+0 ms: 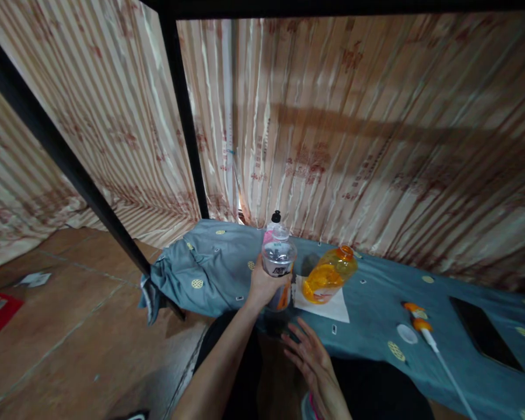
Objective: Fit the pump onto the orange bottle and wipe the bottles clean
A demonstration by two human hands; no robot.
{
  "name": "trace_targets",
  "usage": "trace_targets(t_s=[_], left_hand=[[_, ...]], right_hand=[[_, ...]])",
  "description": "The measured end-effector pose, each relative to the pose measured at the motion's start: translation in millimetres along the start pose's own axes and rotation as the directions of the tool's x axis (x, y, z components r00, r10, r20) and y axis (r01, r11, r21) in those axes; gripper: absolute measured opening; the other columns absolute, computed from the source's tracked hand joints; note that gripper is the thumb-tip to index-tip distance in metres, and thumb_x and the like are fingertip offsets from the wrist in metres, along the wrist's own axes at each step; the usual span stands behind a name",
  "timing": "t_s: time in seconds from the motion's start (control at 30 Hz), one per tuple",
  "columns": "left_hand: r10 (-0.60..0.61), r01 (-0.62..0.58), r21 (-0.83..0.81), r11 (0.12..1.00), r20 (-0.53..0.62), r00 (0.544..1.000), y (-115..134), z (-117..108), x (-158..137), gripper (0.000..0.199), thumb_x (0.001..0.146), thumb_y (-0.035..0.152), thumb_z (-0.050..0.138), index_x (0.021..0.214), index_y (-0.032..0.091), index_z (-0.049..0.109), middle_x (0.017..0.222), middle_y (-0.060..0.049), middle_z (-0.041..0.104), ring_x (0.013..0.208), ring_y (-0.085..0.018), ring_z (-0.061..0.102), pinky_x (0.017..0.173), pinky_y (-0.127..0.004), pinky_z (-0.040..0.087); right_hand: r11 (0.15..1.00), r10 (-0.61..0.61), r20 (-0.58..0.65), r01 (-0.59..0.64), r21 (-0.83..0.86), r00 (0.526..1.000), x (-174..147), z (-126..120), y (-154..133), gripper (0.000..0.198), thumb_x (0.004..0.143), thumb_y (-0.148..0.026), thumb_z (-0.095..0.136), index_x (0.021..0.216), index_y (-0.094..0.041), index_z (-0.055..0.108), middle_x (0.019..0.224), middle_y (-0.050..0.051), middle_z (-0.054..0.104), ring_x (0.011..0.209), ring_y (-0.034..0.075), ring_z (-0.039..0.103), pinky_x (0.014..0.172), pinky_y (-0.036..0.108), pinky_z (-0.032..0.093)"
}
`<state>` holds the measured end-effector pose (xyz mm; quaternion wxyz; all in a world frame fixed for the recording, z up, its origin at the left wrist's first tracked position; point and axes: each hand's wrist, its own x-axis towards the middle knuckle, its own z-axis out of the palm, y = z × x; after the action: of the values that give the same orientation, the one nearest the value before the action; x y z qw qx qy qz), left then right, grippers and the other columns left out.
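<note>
My left hand point(265, 286) is closed around a clear plastic bottle point(280, 254) with dark lettering and an orange patch low on its side. The bottle has no cap on its neck and stands at the near edge of the cloth-covered surface. Partly hidden behind it is a pink bottle with a black cap point(275, 217). My right hand point(308, 353) hovers in front of the edge above my lap, fingers spread, holding nothing. Between the hands and the curtain, an orange transparent bottle point(330, 275) with an orange neck rests on a white paper point(339, 306).
Blue-grey cloth with yellow patterns point(219, 280) covers the low surface. To the right lie a white disc point(406, 333), an orange and white piece with a long white tube point(422, 324), and a dark phone point(485, 332). Black frame posts point(188, 116) and striped curtains point(332, 116) enclose the space.
</note>
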<state>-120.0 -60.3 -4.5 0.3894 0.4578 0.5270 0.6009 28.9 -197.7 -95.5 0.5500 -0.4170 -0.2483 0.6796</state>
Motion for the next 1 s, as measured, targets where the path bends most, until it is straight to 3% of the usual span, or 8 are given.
trace_targets(t_s=[0.2,0.37,0.47,0.67,0.8,1.0], left_hand=[[0.069,-0.067,0.06,0.996,-0.026,0.997,-6.6,4.6,13.8,0.063,0.047,0.019,0.085,0.105,0.018,0.06,0.101,-0.005,0.073,0.092,-0.022,0.069,0.083,-0.032,0.053],[0.035,-0.026,0.17,0.985,-0.047,0.998,-10.1,2.3,15.8,0.066,0.049,0.023,0.086,0.108,0.019,0.058,0.098,-0.005,0.073,0.091,-0.024,0.07,0.082,-0.034,0.054],[0.069,-0.064,0.226,0.972,-0.016,0.997,-10.8,1.4,15.5,0.07,0.051,0.023,0.085,0.114,0.02,0.056,0.106,-0.006,0.072,0.096,-0.025,0.069,0.086,-0.036,0.053],[0.079,-0.081,0.364,0.928,0.021,0.997,-10.2,1.3,18.8,0.071,0.056,0.028,0.082,0.12,0.021,0.052,0.109,-0.006,0.071,0.099,-0.026,0.069,0.084,-0.036,0.053],[0.078,-0.073,0.401,0.913,0.002,0.997,-13.6,-0.3,23.5,0.078,0.054,0.031,0.084,0.124,0.022,0.05,0.111,-0.008,0.071,0.102,-0.029,0.068,0.086,-0.038,0.053],[0.091,-0.073,0.345,0.936,-0.035,0.995,-19.2,-5.0,28.6,0.079,0.051,0.035,0.086,0.122,0.025,0.052,0.111,-0.008,0.07,0.103,-0.031,0.067,0.087,-0.041,0.053]], right_hand=[[1.0,0.0,-0.018,0.001,0.005,1.0,-2.5,4.6,-1.8,0.057,0.074,-0.045,0.078,0.125,-0.031,0.059,0.132,0.008,0.064,0.112,0.03,0.067,0.096,0.045,0.048],[1.0,-0.004,-0.046,0.004,0.0,0.999,-2.5,2.7,-1.3,0.06,0.069,-0.049,0.081,0.122,-0.029,0.06,0.125,0.008,0.067,0.106,0.028,0.07,0.092,0.044,0.051],[0.999,-0.011,-0.05,0.009,-0.035,0.999,-3.1,1.4,-1.8,0.061,0.07,-0.049,0.081,0.123,-0.027,0.059,0.124,0.01,0.068,0.105,0.028,0.07,0.091,0.044,0.052],[0.967,-0.163,-0.161,0.125,-0.224,0.974,-13.2,-7.4,-21.4,0.062,0.066,-0.052,0.082,0.118,-0.025,0.062,0.115,0.01,0.071,0.096,0.026,0.072,0.084,0.041,0.056],[0.896,-0.302,-0.247,0.186,-0.402,0.921,-28.2,-33.5,-48.6,0.06,0.066,-0.052,0.082,0.117,-0.025,0.063,0.116,0.01,0.07,0.101,0.026,0.071,0.093,0.043,0.054],[0.724,-0.502,-0.341,0.171,-0.669,0.795,-33.4,-99.1,-96.9,0.07,0.072,-0.066,0.069,0.122,-0.019,0.055,0.12,0.014,0.067,0.1,0.025,0.07,0.093,0.05,0.054]])
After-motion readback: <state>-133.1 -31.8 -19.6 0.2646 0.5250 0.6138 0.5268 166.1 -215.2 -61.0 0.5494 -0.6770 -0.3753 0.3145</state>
